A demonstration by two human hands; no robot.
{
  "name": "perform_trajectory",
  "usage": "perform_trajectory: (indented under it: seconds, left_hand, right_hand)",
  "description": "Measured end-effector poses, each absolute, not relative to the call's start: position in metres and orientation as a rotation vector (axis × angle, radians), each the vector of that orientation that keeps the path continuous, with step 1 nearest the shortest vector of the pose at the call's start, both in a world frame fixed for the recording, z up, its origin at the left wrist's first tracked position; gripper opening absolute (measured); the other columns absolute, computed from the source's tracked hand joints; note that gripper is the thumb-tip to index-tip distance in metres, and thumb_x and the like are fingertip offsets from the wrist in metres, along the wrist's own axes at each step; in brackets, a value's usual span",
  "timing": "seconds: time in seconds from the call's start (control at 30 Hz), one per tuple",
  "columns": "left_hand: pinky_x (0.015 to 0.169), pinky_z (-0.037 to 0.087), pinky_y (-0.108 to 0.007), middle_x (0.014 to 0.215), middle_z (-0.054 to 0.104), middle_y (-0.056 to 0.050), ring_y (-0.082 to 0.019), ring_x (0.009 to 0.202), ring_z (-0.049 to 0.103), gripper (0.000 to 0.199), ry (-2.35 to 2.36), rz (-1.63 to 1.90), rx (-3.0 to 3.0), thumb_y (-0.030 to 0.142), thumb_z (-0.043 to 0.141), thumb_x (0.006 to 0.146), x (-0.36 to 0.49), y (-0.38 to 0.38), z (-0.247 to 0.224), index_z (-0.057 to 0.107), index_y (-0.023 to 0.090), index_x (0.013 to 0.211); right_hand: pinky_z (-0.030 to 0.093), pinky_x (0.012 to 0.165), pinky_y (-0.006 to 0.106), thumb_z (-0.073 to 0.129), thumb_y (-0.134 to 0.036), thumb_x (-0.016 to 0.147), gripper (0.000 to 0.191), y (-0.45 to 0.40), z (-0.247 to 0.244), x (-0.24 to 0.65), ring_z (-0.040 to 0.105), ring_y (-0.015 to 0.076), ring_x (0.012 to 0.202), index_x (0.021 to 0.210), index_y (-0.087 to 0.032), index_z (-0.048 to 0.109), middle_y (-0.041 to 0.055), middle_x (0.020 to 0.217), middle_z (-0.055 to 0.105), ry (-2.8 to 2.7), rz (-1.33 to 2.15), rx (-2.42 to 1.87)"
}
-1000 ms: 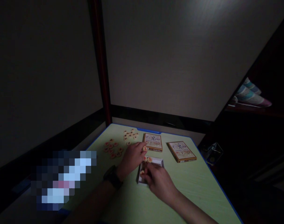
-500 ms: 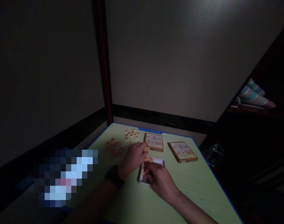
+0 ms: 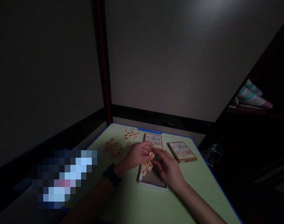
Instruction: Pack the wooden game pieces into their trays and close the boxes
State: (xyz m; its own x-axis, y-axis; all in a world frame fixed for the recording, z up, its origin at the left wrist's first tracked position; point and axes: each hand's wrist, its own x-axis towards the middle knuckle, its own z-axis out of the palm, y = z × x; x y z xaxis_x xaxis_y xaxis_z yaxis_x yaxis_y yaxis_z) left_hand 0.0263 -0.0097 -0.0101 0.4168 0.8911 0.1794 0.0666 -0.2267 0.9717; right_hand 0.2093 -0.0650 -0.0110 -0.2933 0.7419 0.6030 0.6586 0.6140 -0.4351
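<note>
Over the far part of an open shallow box point(image 3: 153, 184), my left hand point(image 3: 138, 154) is closed on a round wooden piece point(image 3: 151, 155) with a red character. My right hand point(image 3: 168, 166) is beside that piece, its fingers curved around the box's right side; whether they touch the piece is unclear. Inside the box at its left lie a few round pieces point(image 3: 149, 165) with red characters. Part of the box is hidden under my hands. A dark watch is on my left wrist.
Loose pieces with dark marks point(image 3: 130, 134) are spread at the back left, and red-marked ones point(image 3: 112, 146) lie nearer. Two flat printed boxes, one behind my hands point(image 3: 156, 140) and one to the right point(image 3: 182, 151), rest on the green table point(image 3: 202, 193).
My right hand has lifted out of the box and moved up and right beside my left hand. My left hand has shifted slightly right with a piece. More of the box floor shows.
</note>
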Motion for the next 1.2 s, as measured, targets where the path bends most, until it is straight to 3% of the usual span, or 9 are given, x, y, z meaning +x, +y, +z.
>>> perform_trajectory:
  seconds: [0.13,0.3,0.43,0.53,0.63,0.83,1.2]
  left_hand:
    - [0.078,0.056,-0.034,0.096,0.072,-0.008,-0.02,0.085,0.07,0.058,0.71,0.796,1.487,0.022,0.084,0.06,0.02,-0.011,-0.008,0.061,0.015,0.113]
    - [0.081,0.053,-0.032,0.102,0.071,-0.009,-0.019,0.091,0.067,0.059,0.647,0.712,1.556,0.021,0.083,0.058,0.003,-0.004,0.002,0.062,0.016,0.112]
    - [0.066,0.046,-0.023,0.081,0.065,-0.001,-0.012,0.074,0.059,0.025,0.768,0.926,1.64,0.021,0.064,0.068,-0.005,0.003,0.007,0.064,0.015,0.093]
    - [0.053,0.034,-0.02,0.061,0.053,0.006,-0.009,0.057,0.048,0.014,0.944,0.969,1.734,0.018,0.055,0.067,-0.004,0.004,0.005,0.059,0.017,0.08]
    - [0.049,0.03,-0.02,0.053,0.05,0.007,-0.009,0.052,0.046,0.002,1.022,0.883,1.801,0.018,0.051,0.067,0.001,0.001,0.002,0.053,0.018,0.067]
    - [0.051,0.033,-0.022,0.047,0.051,0.004,-0.011,0.049,0.048,0.018,1.107,0.759,1.85,0.017,0.045,0.069,0.005,-0.003,0.003,0.047,0.02,0.052]
    - [0.051,0.028,-0.022,0.051,0.049,0.006,-0.01,0.052,0.044,0.015,1.119,0.834,1.884,0.016,0.048,0.069,0.006,-0.001,0.0,0.045,0.019,0.055]
  right_hand:
    - [0.053,0.063,0.026,0.054,-0.021,0.096,0.027,-0.064,-0.012,0.215,0.063,0.017,0.074,0.117,-0.021,0.071,0.007,0.086,0.065,-2.194,-0.155,-0.959]
    - [0.051,0.063,0.025,0.051,-0.022,0.098,0.026,-0.071,-0.009,0.211,0.062,0.0168,0.074,0.111,-0.018,0.073,0.0076,0.083,0.067,-2.234,-0.251,-0.856]
    - [0.054,0.07,0.026,0.054,-0.021,0.095,0.022,-0.076,-0.015,0.203,0.066,0.0178,0.077,0.105,-0.02,0.075,0.0071,0.086,0.071,-2.3,-0.095,-0.852]
    - [0.056,0.075,0.028,0.057,-0.018,0.092,0.022,-0.076,-0.024,0.198,0.069,0.0192,0.082,0.105,-0.021,0.075,0.0066,0.09,0.075,-2.359,-0.074,-0.826]
    - [0.057,0.077,0.028,0.059,-0.015,0.089,0.024,-0.075,-0.03,0.195,0.07,0.0199,0.084,0.105,-0.022,0.075,0.006,0.093,0.076,-2.396,-0.085,-0.851]
    - [0.057,0.08,0.03,0.063,-0.013,0.086,0.026,-0.074,-0.034,0.196,0.07,0.0205,0.088,0.107,-0.023,0.075,0.0064,0.099,0.077,-2.431,-0.053,-0.933]
    - [0.056,0.082,0.031,0.067,-0.011,0.081,0.03,-0.074,-0.035,0.196,0.071,0.0219,0.089,0.109,-0.021,0.074,0.0062,0.097,0.077,-2.451,0.057,-1.058]
